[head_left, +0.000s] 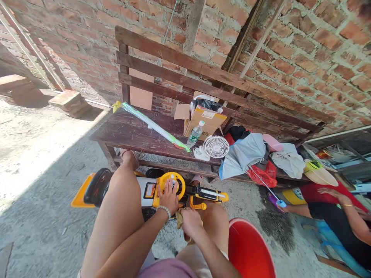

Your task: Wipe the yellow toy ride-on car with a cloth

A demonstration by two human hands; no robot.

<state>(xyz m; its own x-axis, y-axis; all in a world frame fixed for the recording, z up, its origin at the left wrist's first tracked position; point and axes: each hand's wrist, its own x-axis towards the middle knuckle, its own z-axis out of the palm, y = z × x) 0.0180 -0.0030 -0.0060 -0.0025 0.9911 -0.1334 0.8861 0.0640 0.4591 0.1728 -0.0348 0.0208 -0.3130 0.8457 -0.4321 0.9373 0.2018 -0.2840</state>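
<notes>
Between my knees stands a yellow, white and black ride-on toy excavator point(148, 200). My left hand point(169, 201) lies over its yellow steering wheel point(182, 181), fingers stretched out and apart toward the hub. Just nearer to me, my right hand point(191, 223) is closed around a crumpled brownish cloth point(179, 219), beside the toy's side. The toy's black seat point(97, 188) points left, and its digger arm point(210, 194) extends right. My legs and hands hide part of its body.
A dark wooden bench point(124, 129) ahead bears a cardboard box point(204, 121), a water bottle point(194, 134), a small white fan point(216, 147) and a folded umbrella point(243, 152). A red bucket point(249, 247) stands by my right leg. Another person point(330, 212) sits at right.
</notes>
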